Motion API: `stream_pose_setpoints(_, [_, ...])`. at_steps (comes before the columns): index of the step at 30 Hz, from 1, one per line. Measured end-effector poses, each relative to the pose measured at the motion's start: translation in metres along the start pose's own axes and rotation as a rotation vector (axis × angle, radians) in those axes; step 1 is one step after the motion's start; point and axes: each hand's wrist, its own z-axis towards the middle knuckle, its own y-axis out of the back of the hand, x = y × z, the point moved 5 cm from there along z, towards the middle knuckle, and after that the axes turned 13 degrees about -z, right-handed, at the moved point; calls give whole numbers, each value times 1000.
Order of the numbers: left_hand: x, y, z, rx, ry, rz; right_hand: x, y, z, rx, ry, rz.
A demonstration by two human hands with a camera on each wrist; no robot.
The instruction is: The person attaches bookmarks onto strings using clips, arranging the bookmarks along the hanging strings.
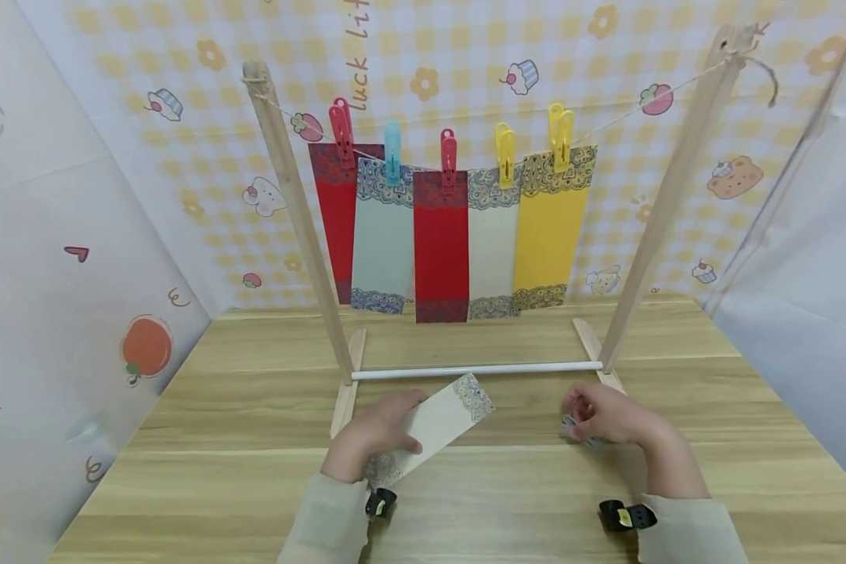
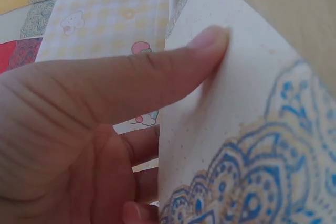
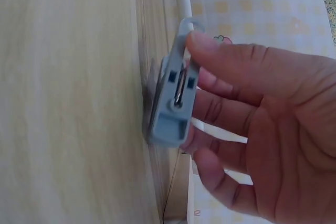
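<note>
My left hand (image 1: 384, 429) pinches a cream paper card (image 1: 442, 421) over the table, in front of the rack's white crossbar. Lacy blue and tan patterns border both short ends of the card. In the left wrist view the thumb lies flat across the card's face (image 2: 247, 103), with the fingers behind it. My right hand (image 1: 609, 415) holds a grey-blue clothespin (image 3: 176, 90) low near the tabletop, to the right of the card. The right wrist view shows the thumb at the looped handle end, with the metal spring facing the camera.
A wooden rack (image 1: 292, 196) with a white crossbar (image 1: 475, 370) stands at the back. On its string (image 1: 627, 116) hang several patterned cards, such as a red card (image 1: 440, 251) and a yellow card (image 1: 548, 235), under coloured clothespins. A checked backdrop (image 1: 423, 47) stands behind.
</note>
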Motion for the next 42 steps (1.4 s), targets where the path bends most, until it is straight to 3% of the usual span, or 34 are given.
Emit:
stream_pose_setpoints(5, [-1,4,2,-50,-2,-28,4,4,3,-39,56,-48])
stream_pose_setpoints(9, [-2,9,2,-81,-16,-66,8,9,5,-69,73,-23])
stream_pose_setpoints(20, [-6,14,1,-87,-9,-132,18,23,2,-153,131,32])
stream_pose_setpoints(33, [-16,15,0,-81,-68,-88,24,28,-2,-255,97,-2])
stream_pose_setpoints(42, [-26,10,-2,-58,-84,-72,28,31,-5,-281,83,29])
